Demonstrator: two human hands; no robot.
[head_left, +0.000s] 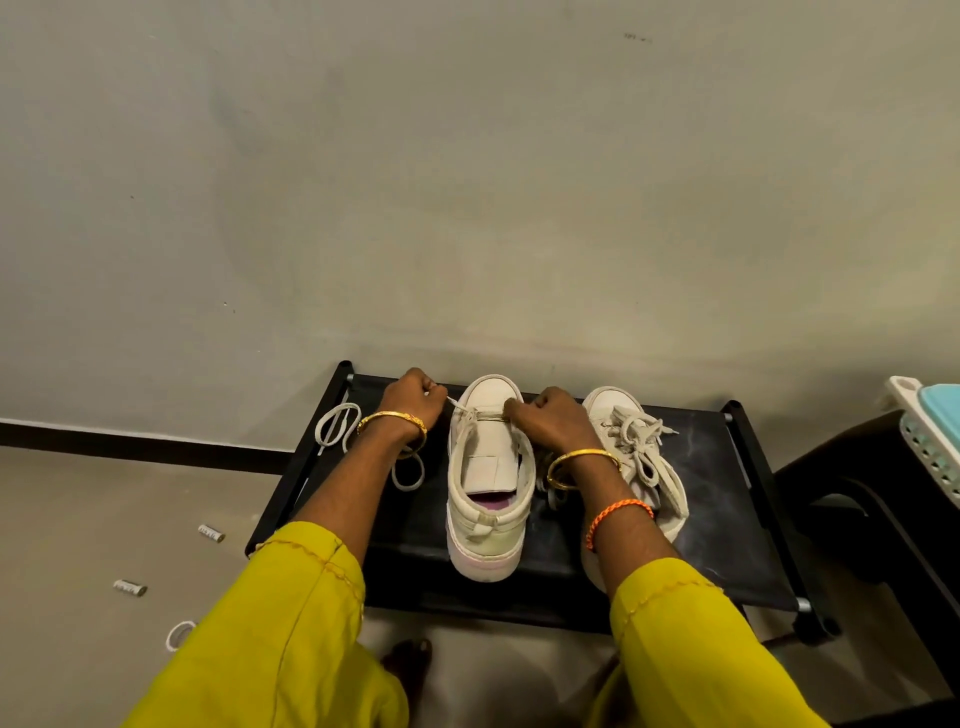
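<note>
**Lacing a shoe on the rack**

- Shoe (491, 493): white high-top, upright at mid-rack (727, 519), toe to the wall, tongue lying flat.
- Lace (453, 402): runs taut from the front eyelets out to the left; one bar crosses the toe end of the eyelet rows.
- Left hand (410, 397): just left of the toe. Grip narrow, fingers curled and pinching the lace end.
- Right hand (550, 421): on the shoe's right eyelet row near the toe. Grip narrow, fingertips pinching the lace at the crossing bar.
- Slack loops (337, 423): on the rack left of the left wrist; more beneath it.
- Second shoe (634, 457): laced, just right of the right wrist.
- Floor, left: two batteries (210, 532).
- Right edge: basket (930, 441).
</note>
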